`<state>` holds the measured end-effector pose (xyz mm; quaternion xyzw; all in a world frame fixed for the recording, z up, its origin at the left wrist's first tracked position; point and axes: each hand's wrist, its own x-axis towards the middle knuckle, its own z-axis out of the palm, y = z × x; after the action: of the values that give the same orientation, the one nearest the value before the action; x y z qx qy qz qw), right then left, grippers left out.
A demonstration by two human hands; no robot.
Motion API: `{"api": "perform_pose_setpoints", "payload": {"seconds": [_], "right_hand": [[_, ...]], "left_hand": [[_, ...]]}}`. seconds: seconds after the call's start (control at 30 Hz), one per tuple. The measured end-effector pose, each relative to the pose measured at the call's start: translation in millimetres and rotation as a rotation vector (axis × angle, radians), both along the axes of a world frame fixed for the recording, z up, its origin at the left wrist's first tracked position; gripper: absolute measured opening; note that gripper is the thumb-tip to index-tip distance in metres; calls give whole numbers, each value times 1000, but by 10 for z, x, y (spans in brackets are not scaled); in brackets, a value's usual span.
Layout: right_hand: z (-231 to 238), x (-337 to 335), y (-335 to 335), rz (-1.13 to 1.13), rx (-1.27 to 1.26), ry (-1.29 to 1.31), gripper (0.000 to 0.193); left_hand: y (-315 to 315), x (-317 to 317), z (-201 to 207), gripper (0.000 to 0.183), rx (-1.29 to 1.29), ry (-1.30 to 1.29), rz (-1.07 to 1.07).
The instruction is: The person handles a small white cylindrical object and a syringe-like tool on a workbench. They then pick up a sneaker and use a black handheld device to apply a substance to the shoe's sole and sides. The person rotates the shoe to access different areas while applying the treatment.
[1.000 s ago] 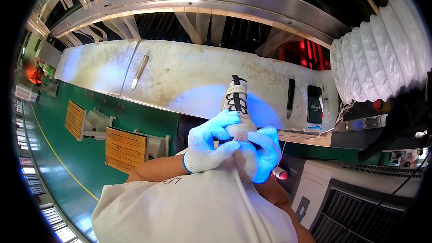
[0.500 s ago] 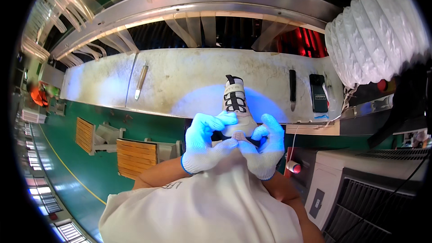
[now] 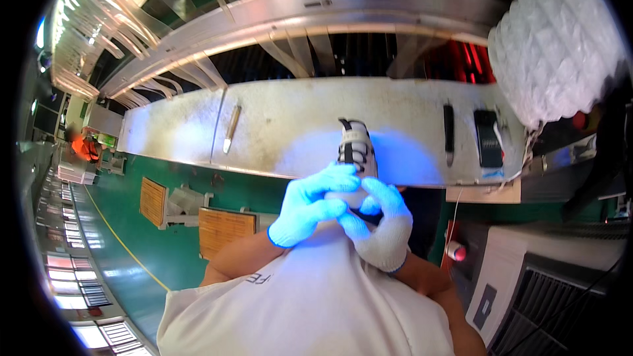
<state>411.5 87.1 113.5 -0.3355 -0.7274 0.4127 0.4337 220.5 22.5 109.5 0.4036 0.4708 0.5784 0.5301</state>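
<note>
A light grey shoe (image 3: 357,137) with black laces and a black pull tab points its toe toward me at the bench's near edge. Both my hands wear white knit gloves, lit blue. My left hand (image 3: 310,203) grips the toe end from the left, fingers over its upper side. Curled round the toe from the right is my right hand (image 3: 384,224), its thumb and fingertips close to the left fingers. The gloves hide most of the toe and the sole.
On the pale worn bench (image 3: 297,102) lie a brush-like tool (image 3: 232,129), a black-handled tool (image 3: 449,135) and a dark phone-like device (image 3: 488,138). A white ribbed duct (image 3: 557,53) hangs at right. Wooden-topped stools (image 3: 227,231) stand lower left; a conveyor with clear strips runs behind.
My right fingers have come inward over the toe, covering more of it. Less of the shoe's front shows. The whole view has shifted, so the bench things sit farther right.
</note>
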Motion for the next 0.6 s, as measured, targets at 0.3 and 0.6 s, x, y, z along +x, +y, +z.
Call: {"api": "perform_pose_setpoints", "payload": {"seconds": [0.3,0.6], "right_hand": [[-139,-40,72,1,66,56,70],[-275,-13,72,-64,-50,152,73]], "left_hand": [[77,127,212,33,-74,-7,65],[239,163,186,33,-127,-47,59]]}}
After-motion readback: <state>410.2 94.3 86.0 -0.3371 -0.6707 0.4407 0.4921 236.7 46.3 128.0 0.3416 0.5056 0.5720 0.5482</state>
